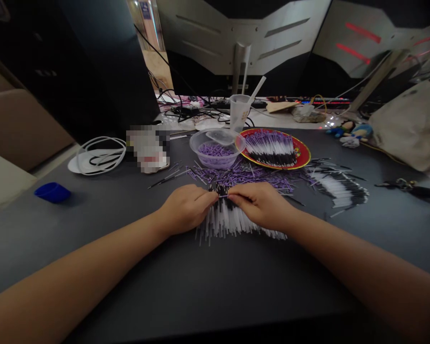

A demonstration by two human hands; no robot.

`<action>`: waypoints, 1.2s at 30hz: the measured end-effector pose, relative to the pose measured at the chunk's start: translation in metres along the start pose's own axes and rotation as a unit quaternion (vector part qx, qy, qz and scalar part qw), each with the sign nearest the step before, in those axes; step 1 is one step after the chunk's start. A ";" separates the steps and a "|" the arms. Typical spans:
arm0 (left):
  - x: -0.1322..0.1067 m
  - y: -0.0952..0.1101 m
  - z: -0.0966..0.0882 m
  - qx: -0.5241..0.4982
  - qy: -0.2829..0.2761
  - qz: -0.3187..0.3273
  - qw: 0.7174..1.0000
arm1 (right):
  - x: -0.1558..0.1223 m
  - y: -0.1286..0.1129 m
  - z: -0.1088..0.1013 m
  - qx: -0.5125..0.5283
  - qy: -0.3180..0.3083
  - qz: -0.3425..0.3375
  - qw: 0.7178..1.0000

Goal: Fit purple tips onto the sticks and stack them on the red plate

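1. Across the matte, dark-grey surface (208, 291), plenty looks left to do.
2. A tangled scatter of thin, matte purple rods (272, 180) lies loose beyond the hands.
3. Nearer, a splayed bundle of slender, translucent-white rods with black ends (229, 220) shows no purple; I'd call it unfinished.
4. The glossy red oval plate (303, 155) carries neat rows tipped purple, white-bodied, black-ended: the finished share, I'd judge.
5. The left hand (186, 210) and right hand (267, 205) almost meet, fingertips pinched.
6. A clear, round plastic bowl (240, 145) holds more purple rods.
7. Between both pinches, above the bundle, stretches one slim purple rod (223, 196).
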State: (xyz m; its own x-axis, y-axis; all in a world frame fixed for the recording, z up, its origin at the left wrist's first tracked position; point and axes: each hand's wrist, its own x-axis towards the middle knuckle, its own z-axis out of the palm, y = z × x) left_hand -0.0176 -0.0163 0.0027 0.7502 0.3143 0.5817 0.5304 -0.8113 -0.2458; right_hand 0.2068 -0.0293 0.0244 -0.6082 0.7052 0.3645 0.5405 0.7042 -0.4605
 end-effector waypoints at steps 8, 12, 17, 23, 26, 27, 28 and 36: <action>0.001 -0.008 0.001 0.000 0.011 -0.009 1.000 | 0.005 -0.004 0.004 0.148 0.011 0.116 0.982; 0.002 -0.016 0.009 -0.101 0.046 -0.212 0.971 | 0.009 -0.002 0.008 0.073 0.092 0.078 0.990; 0.002 -0.018 0.018 -0.158 0.079 -0.264 0.948 | 0.009 -0.007 0.023 -0.083 0.015 0.017 0.996; 0.002 -0.014 0.017 -0.160 0.052 -0.235 0.957 | 0.007 -0.013 0.035 -0.126 -0.028 0.028 0.991; 0.002 -0.014 0.017 -0.166 0.045 -0.229 0.958 | 0.006 -0.013 0.037 -0.102 -0.020 0.042 0.994; 0.002 -0.014 0.018 -0.161 0.044 -0.229 0.959 | 0.006 -0.014 0.037 -0.094 -0.017 0.046 0.994; 0.002 -0.014 0.019 -0.151 0.043 -0.229 0.961 | 0.007 -0.015 0.038 -0.087 -0.015 0.048 0.995; -0.001 -0.016 0.022 -0.148 -0.004 -0.230 0.962 | 0.011 -0.024 0.044 -0.117 -0.040 0.016 0.992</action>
State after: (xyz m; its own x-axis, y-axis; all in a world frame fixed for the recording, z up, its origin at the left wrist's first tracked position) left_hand -0.0180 0.0076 -0.0107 0.4671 0.6756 0.5704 0.6721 -0.6905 0.2675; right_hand 0.1619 -0.0422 0.0042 -0.6271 0.7254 0.2838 0.6746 0.6879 -0.2677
